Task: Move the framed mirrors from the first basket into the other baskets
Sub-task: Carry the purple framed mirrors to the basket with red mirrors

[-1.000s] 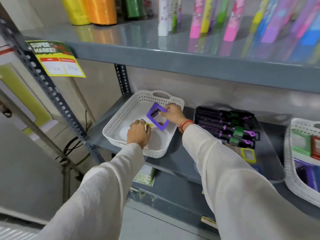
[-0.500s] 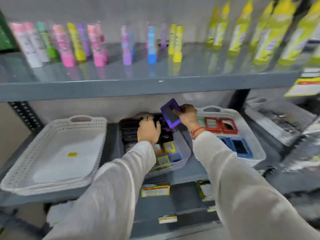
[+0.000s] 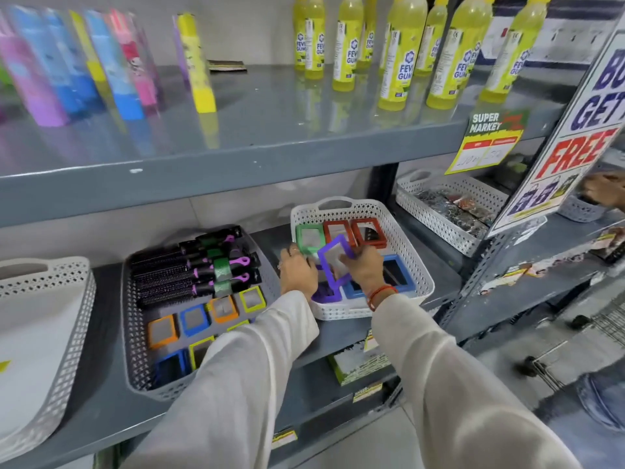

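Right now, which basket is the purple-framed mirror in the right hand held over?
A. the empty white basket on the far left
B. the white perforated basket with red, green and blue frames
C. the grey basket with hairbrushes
B: the right hand holds the purple-framed mirror tilted above the white perforated basket.

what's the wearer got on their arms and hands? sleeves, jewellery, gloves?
Both arms are in long, loose off-white sleeves reaching the wrists. The hands are bare, no gloves. The right hand has a red-orange thread band at the wrist. The left hand wears rings on its fingers, one on the upper finger and one near the side. No watch visible.
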